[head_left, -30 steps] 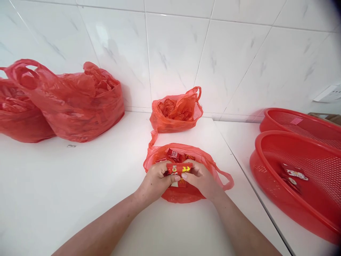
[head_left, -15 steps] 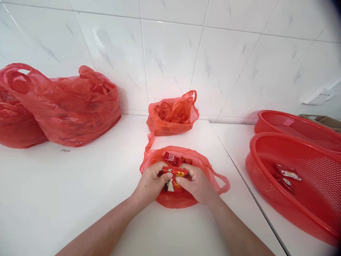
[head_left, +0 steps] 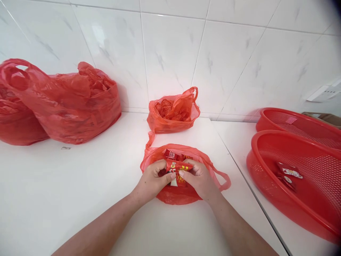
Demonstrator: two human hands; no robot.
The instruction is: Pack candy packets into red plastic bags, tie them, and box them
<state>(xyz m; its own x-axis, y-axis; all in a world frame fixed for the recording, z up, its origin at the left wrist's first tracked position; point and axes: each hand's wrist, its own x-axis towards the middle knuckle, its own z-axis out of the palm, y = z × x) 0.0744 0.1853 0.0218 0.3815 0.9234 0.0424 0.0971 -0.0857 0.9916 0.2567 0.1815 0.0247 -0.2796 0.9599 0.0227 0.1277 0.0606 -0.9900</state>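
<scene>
A small red packet with yellow and white print is pinched at both ends, above an open red plastic bag. My left hand grips its left end, thumb in front and fingers curled behind. On the right end, my right hand holds it the same way. Other red wrapped packets, one with white lettering, lie inside the bag behind my fingers. The bag's handle flops out to the right on the white table. My hands hide part of the bag's contents.
Behind stands a smaller red bag of crumpled red plastic. Large stuffed red bags sit at the left. On the right are red mesh baskets, the nearer basket holding a few packets. A tiled wall closes the back.
The packet's upper edge has tipped up, showing more of its printed face. Both hands still hold it, with the thumbs shifted slightly. The view has tilted a little.
</scene>
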